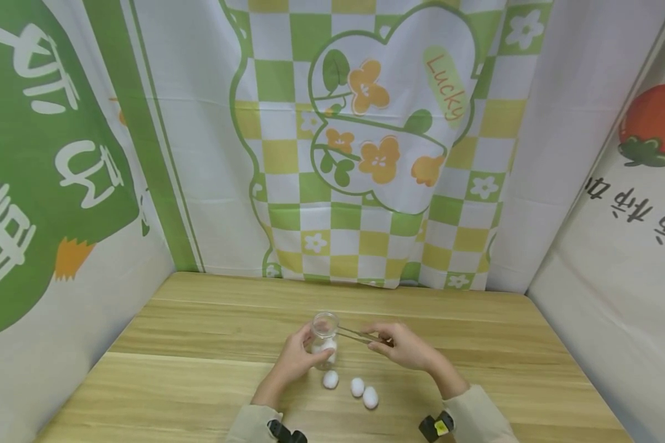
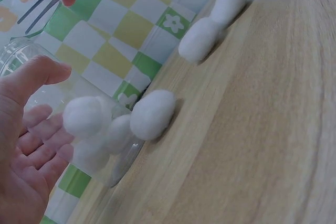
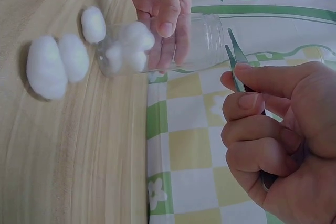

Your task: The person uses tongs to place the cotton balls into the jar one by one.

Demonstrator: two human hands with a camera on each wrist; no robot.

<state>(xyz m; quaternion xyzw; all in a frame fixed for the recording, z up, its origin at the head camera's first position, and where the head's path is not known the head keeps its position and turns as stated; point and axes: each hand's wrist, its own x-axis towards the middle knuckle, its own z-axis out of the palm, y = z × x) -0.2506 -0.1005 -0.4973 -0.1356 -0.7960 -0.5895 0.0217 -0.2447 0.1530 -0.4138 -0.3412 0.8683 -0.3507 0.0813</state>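
Observation:
A clear jar [image 1: 325,326] stands on the table, with several white cotton balls [image 3: 137,38] in its lower part. My left hand [image 1: 296,358] holds the jar from the left, thumb on the near side and fingers behind it. In my right hand [image 1: 409,349] is a pair of metal tweezers [image 3: 237,61], pinched between thumb and index finger while the other fingers curl in. The tweezer tips are parted, with nothing between them, right beside the jar's open mouth. Three more cotton balls lie in front of the jar: one near its base [image 2: 153,115], two side by side [image 1: 364,392].
The wooden table [image 1: 210,326] runs back to a green and yellow checked cloth [image 1: 354,246]. Printed curtains enclose the left and right sides. A black device [image 1: 436,426] is strapped at each wrist, over the beige sleeves [image 1: 479,415].

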